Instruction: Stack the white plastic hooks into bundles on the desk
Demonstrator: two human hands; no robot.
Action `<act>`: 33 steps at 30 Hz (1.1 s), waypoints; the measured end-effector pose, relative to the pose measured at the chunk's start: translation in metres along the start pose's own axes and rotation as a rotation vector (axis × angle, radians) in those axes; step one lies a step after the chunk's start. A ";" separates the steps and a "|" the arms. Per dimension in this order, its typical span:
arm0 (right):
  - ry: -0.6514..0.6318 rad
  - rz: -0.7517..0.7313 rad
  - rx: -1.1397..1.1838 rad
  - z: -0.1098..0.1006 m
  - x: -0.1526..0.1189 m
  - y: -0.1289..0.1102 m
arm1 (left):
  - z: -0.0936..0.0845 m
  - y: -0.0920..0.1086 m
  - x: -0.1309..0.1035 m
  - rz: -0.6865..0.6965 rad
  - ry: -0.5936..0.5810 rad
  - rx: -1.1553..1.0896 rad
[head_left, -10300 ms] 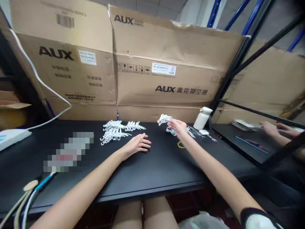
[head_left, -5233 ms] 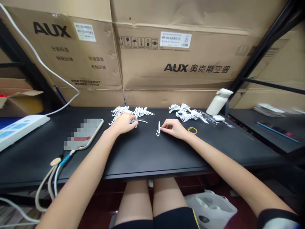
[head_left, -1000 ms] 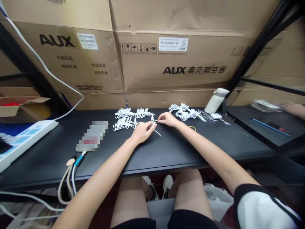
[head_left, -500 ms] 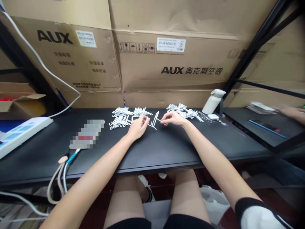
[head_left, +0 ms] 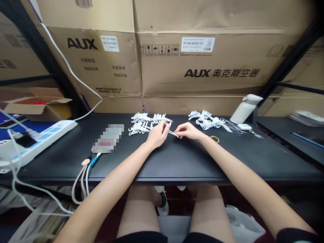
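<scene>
Over the black table (head_left: 177,162), my left hand (head_left: 159,135) is closed around thin white hooked pieces (head_left: 172,133) that stick out to its right. The fingers of my right hand (head_left: 186,131) are pinched at the free end of these pieces; whether they grip it is hard to tell. Beside and behind my left hand lie rows of white hooks (head_left: 139,128) and another group (head_left: 162,117). Bundled white hooks (head_left: 206,121) rest behind my right hand. A yellow rubber band (head_left: 215,138) lies by my right wrist.
A white bottle (head_left: 245,109) stands at the back right, near a small white case (head_left: 244,127). To the left are a blurred-out flat device (head_left: 108,139) with cables, a power strip (head_left: 43,140) and an open carton (head_left: 37,104). Large cardboard (head_left: 162,77) stands behind.
The view has shifted left. The white piece that stood up between my hands no longer shows there, and my hands are closer together. The co-worker's hand at the right is out of view.
</scene>
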State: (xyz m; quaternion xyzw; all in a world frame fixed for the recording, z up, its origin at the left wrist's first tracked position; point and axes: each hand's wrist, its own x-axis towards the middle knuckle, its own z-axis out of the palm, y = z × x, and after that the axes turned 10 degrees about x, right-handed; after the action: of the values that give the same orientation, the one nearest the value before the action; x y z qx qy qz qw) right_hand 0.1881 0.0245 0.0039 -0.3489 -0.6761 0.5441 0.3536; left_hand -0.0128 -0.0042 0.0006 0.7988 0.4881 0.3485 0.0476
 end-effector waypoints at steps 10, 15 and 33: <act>0.082 0.012 0.063 0.001 -0.003 -0.008 | 0.005 -0.006 0.003 -0.051 -0.048 -0.126; 0.084 -0.027 0.084 0.010 -0.002 -0.006 | 0.005 -0.006 0.005 -0.043 -0.063 -0.180; 0.048 0.106 0.232 0.014 0.004 0.007 | 0.003 -0.004 0.010 -0.172 -0.102 -0.569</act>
State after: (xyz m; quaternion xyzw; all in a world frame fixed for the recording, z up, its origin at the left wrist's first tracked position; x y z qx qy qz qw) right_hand 0.1748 0.0228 -0.0043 -0.3541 -0.5806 0.6280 0.3784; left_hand -0.0108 0.0068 0.0019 0.7255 0.4339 0.4255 0.3230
